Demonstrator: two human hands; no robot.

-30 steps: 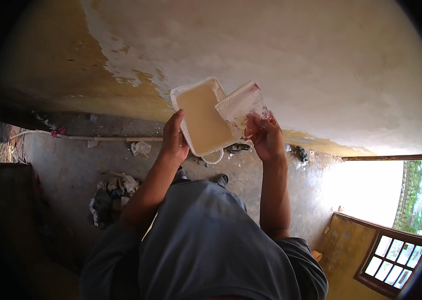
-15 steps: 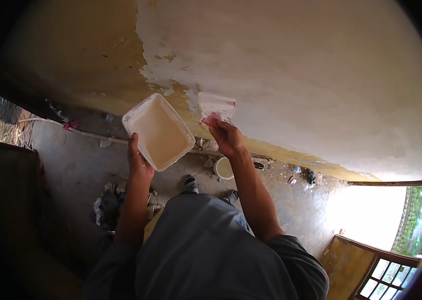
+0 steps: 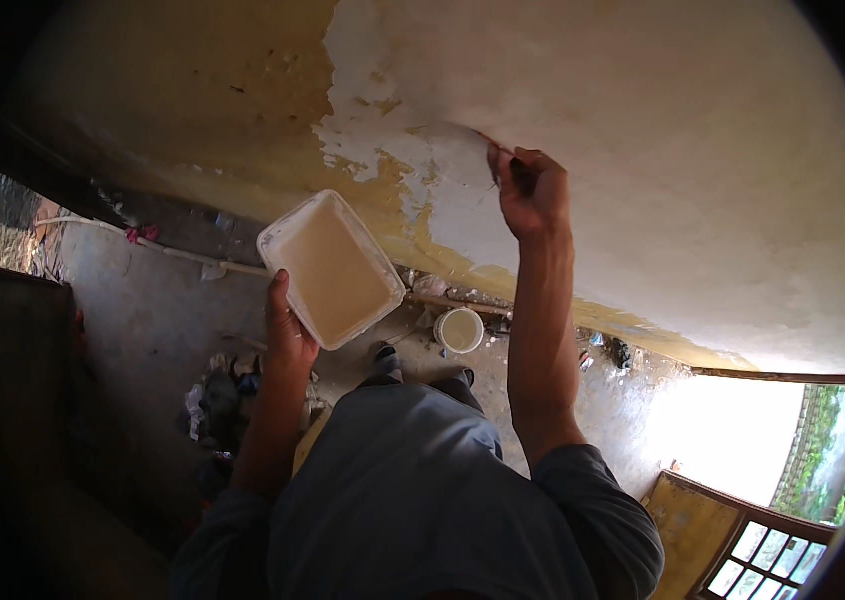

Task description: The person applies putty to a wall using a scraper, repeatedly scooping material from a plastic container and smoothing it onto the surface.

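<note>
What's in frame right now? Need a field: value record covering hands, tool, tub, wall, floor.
left hand: grips tub, thumb over the rim
right hand: raised by the wall, holding a thin tool
tool: seen edge-on; wall contact unclear
tub: white, rectangular, pale beige contents
wall: yellow patches left, pale coating right
floor: white bucket near the feet, rubbish pile left

You stand in a room under renovation, where pale coating (image 3: 663, 170) covers much of an ochre wall (image 3: 253, 95), scraps (image 3: 218, 405) litter the bare floor (image 3: 143, 330) and a white bucket (image 3: 460, 331) stands nearby.
</note>
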